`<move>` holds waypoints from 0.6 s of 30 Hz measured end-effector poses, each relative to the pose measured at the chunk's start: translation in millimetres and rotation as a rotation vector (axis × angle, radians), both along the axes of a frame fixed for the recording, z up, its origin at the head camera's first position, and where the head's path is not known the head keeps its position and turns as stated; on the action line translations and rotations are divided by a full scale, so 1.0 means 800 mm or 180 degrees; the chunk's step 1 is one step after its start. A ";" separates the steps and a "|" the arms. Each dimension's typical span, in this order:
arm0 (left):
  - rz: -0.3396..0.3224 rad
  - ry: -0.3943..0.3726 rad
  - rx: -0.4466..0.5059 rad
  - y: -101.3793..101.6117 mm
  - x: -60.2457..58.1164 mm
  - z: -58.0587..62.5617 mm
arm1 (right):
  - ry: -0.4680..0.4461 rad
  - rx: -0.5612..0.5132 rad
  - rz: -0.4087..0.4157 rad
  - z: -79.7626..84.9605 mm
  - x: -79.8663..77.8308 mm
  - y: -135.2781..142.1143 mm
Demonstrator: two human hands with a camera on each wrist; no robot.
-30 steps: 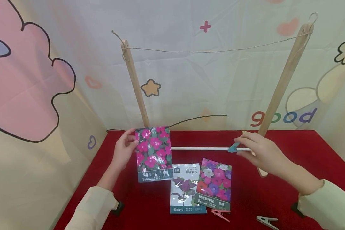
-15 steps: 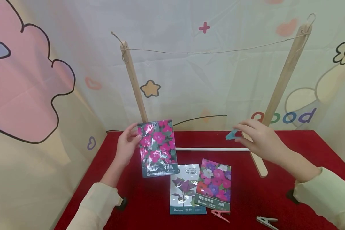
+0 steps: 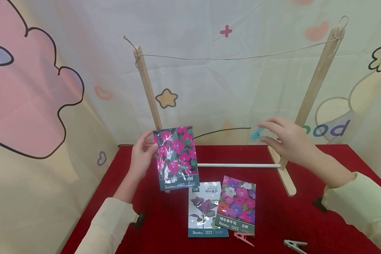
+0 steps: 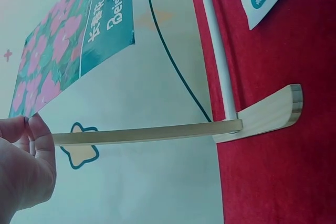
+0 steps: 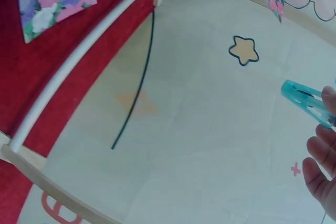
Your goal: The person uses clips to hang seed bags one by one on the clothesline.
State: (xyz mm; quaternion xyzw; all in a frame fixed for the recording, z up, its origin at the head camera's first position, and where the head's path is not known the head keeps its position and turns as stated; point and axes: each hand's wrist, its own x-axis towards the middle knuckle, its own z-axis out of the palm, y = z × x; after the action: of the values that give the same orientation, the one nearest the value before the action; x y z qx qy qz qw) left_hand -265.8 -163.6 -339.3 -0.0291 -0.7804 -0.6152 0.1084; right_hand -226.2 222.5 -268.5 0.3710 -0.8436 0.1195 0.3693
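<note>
My left hand (image 3: 141, 157) pinches the left edge of a seed packet (image 3: 176, 157) printed with pink flowers, holding it upright above the table. In the left wrist view, thumb and fingertips meet at the corner of this seed packet (image 4: 58, 45). My right hand (image 3: 287, 139) holds a blue clothespin (image 3: 257, 134) by its handle end, its nose pointing left. The right wrist view shows the same clothespin (image 5: 304, 100) between thumb and fingers. Both hands are below a thin string (image 3: 209, 59) tied between two wooden posts.
Two more seed packets, one with a purple plant (image 3: 203, 211) and one with mixed flowers (image 3: 238, 201), overlap on the red cloth (image 3: 165, 222). A pink clothespin (image 3: 243, 238) and a grey clothespin (image 3: 295, 245) lie nearby. The stand has a white crossbar (image 3: 238, 165) between its right post (image 3: 319, 77) and left post (image 3: 148, 84).
Both hands have risen. The left carries the pink-flower packet up and slightly right; the right lifts the blue clothespin from in front of the white crossbar to above it.
</note>
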 end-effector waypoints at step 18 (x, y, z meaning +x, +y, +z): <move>-0.0039 0.0024 0.0004 0.008 -0.008 0.023 | 0.0262 -0.0065 0.0072 0.047 -0.011 -0.013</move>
State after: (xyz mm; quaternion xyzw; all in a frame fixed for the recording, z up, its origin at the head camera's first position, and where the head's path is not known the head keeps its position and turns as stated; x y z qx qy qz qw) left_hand -272.6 -156.9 -320.5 -0.0361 -0.7794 -0.6162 0.1076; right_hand -235.3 211.9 -230.9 0.3814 -0.8221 0.1169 0.4062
